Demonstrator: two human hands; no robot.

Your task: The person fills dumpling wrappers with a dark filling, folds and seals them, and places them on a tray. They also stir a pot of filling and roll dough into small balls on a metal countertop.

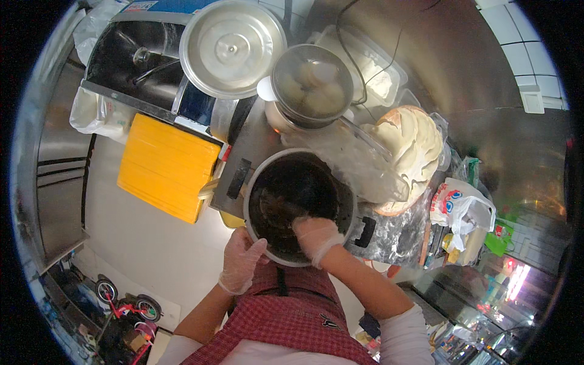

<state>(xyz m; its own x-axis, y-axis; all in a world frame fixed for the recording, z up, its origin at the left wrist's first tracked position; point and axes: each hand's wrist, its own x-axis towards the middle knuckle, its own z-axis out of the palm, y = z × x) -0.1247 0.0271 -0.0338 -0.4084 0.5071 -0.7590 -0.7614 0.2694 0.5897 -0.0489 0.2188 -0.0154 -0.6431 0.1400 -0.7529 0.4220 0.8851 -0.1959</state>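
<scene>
A deep round pot (345,200) with a dark interior stands in front of me, close to my apron. My left hand (243,259), in a clear plastic glove, grips the pot's near-left rim with the thumb on top. My right hand (318,237), gloved the same way, reaches over the near rim into the pot. Its fingertips are lost in the dark interior, and I cannot tell whether they hold something. What lies at the bottom of the pot is too dark to make out.
Behind the pot are a small cooker with a clear lid (312,82) and a large metal lid (232,48). Overlapping pale dough sheets (413,146) lie to the right, beside a crumpled plastic bag (365,169). A yellow slab (166,166) is at left; a white carrier bag (463,207) sits far right.
</scene>
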